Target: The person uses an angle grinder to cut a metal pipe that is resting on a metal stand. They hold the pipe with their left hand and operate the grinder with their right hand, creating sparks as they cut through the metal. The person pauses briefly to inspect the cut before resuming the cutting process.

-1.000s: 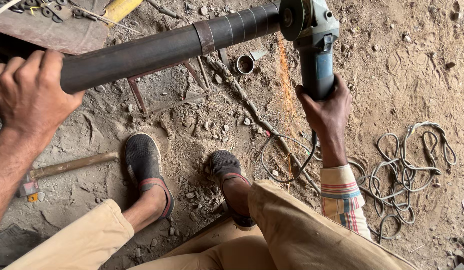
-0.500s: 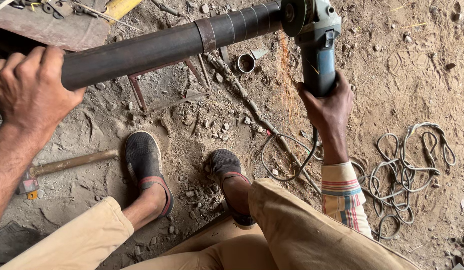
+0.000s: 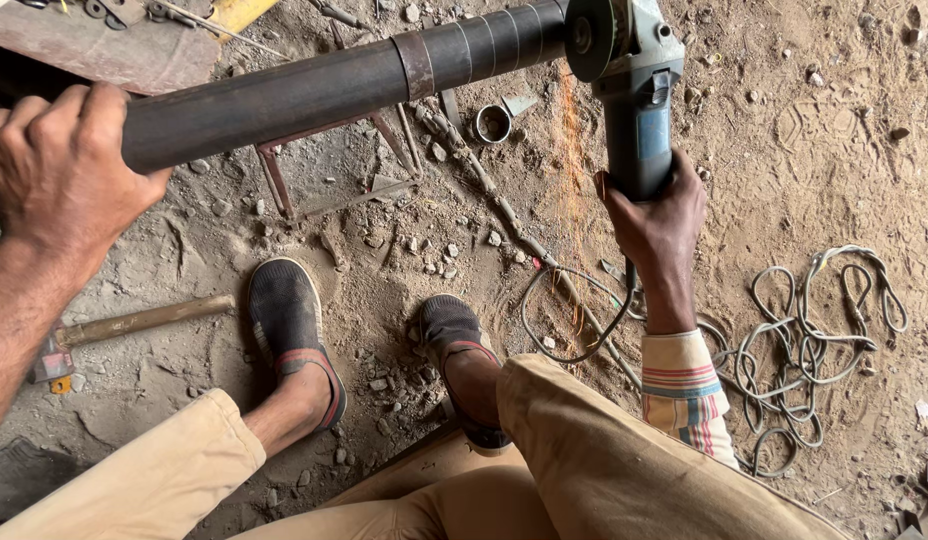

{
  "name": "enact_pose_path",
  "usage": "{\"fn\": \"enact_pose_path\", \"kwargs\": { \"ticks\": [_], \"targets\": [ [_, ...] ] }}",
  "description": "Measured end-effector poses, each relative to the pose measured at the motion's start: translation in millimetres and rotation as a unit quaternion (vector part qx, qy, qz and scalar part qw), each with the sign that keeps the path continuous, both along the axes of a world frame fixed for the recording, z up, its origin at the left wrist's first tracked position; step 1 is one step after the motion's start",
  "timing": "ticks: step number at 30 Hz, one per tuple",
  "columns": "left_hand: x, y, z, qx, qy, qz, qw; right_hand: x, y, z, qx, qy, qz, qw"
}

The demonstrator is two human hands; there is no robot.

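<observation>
Nearest to me were the person's bent knees in tan trousers and two dark slip-on shoes [image 3: 289, 325] planted on the dirt floor [image 3: 814, 150]. Just above them the right hand [image 3: 656, 215] was closed in a full grip round the blue body of an angle grinder [image 3: 636, 95], its cable trailing down behind the wrist. The left hand [image 3: 59, 175] was wrapped over the dark steel pipe [image 3: 314, 90], fingers curled across the top.

The pipe lay roughly level above the floor, its long axis running from the left grip up and away toward the right grip, where its far end met the grinder's disc [image 3: 589, 35]. A thin stream of orange sparks [image 3: 572, 150] fell from that point toward the floor.

To my eye the job wanted the left grip bearing down hard so the pipe could not roll, the disc kept square to the pipe's axis, and the sparks thrown clear of the feet. A wooden-handled hammer [image 3: 134, 325] lay below the left grip.
</observation>
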State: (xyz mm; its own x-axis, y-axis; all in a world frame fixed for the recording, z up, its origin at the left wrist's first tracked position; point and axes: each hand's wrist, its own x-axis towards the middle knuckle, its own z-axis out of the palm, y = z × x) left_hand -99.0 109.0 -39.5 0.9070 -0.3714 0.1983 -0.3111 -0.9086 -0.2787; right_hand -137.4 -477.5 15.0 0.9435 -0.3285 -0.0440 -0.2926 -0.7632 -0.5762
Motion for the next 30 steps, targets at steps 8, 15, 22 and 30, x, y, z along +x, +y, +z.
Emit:
{"fn": "enact_pose_path", "kwargs": {
  "ticks": [8,15,22,30],
  "targets": [
    [0,-1,2,-0.002,-0.007,-0.004,1.000,-5,2,-1,-0.017,-0.006,0.004,1.000],
    [0,0,0,0.004,-0.012,-0.008,1.000,-7,3,-4,0.017,-0.001,-0.008,1.000],
    [0,2,-2,-0.008,-0.004,-0.004,1.000,-11,1,-7,0.028,-0.002,-0.010,1.000],
    [2,-2,3,-0.011,0.012,0.005,1.000,-13,0,-9,0.012,0.006,-0.012,1.000]
  ]
}}
